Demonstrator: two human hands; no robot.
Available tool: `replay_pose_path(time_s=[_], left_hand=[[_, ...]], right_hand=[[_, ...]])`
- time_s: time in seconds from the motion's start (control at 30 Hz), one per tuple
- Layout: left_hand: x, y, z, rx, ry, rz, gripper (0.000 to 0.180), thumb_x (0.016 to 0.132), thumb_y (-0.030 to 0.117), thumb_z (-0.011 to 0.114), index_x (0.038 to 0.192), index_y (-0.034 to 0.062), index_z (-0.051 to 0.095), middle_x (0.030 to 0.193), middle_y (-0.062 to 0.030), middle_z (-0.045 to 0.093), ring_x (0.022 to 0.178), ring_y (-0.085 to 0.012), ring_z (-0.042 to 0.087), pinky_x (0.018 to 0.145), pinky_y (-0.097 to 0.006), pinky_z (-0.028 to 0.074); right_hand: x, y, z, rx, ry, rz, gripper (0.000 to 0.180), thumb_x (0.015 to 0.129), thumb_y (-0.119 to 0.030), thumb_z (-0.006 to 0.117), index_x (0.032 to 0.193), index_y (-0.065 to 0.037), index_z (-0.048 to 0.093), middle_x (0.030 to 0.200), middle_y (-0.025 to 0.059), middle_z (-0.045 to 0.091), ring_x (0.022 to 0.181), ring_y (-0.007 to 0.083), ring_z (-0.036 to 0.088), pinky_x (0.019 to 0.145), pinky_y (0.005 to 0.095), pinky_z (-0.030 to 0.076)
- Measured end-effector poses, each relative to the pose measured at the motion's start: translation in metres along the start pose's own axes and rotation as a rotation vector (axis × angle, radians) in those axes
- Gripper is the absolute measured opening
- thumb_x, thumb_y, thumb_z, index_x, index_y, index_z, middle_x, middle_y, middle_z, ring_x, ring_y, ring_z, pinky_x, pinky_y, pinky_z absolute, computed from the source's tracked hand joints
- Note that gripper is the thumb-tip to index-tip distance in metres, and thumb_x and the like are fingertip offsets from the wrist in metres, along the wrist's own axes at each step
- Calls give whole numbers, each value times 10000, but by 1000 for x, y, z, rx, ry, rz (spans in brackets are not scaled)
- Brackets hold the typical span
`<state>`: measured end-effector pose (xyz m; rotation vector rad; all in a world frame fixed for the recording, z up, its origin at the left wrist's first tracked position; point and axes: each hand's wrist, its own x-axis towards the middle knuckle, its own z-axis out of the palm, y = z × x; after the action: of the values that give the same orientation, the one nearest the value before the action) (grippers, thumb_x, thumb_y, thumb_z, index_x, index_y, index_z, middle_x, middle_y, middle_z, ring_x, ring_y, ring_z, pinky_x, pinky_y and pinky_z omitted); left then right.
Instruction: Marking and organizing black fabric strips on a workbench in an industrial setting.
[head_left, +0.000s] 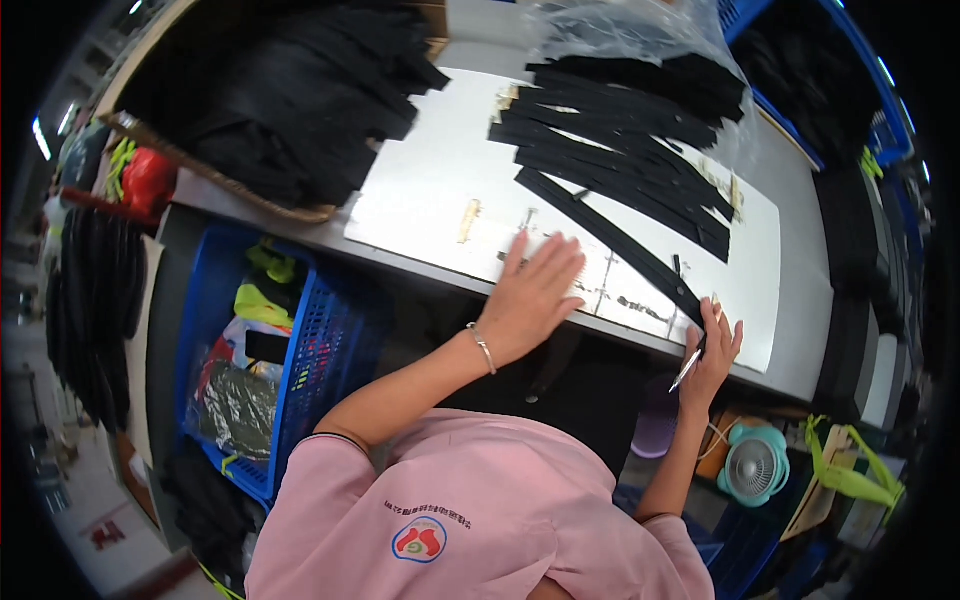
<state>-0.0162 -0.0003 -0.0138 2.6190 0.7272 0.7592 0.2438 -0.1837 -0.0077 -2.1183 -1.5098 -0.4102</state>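
My left hand lies flat near the front edge of a white board, fingers stretched out, holding nothing. At the board's right, my right hand has a slim silver-tipped tool tucked in its palm, pointing back toward me. Whether it is a pen or thread snips, I cannot tell. The fingertips of that hand touch the near end of a long black fabric strip, which runs slantwise across the board. Beyond it, several more black strips are piled in loose rows.
A cardboard box of black fabric pieces stands at the left. Clear plastic wrapping lies behind the strips. A blue crate sits below the table's left side; another blue crate is at far right. A small teal fan stands lower right.
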Motion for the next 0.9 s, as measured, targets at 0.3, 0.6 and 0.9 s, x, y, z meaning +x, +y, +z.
replay_pose_path(time_s=[0.3, 0.6, 0.9], left_hand=[[41, -37, -8, 206, -50, 4, 690, 966, 440, 652, 1528, 92, 454, 1583, -136, 438, 1505, -326, 341, 1233, -569, 185], [18, -24, -41, 175, -175, -67, 671, 899, 416, 748, 1461, 114, 539, 1455, -105, 521, 1437, -310, 409, 1248, -574, 94], [-4, -11, -60, 211, -225, -144, 686, 871, 396, 784, 1451, 113, 553, 1397, -98, 527, 1391, -309, 447, 1235, -590, 79]], right_hand=[[0, -3, -5, 4, -12, 61, 479, 868, -64, 755, 1334, -86, 650, 1273, 62, 697, 1267, 250, 595, 1205, 506, 294], [-5, -25, 1, -151, 78, 6, 425, 848, -66, 746, 1263, -60, 653, 1214, 88, 730, 1167, 251, 666, 1143, 514, 368], [-1, -25, 6, 12, 30, -14, 429, 856, -91, 757, 1267, -60, 636, 1281, 93, 712, 1258, 279, 637, 1172, 563, 331]])
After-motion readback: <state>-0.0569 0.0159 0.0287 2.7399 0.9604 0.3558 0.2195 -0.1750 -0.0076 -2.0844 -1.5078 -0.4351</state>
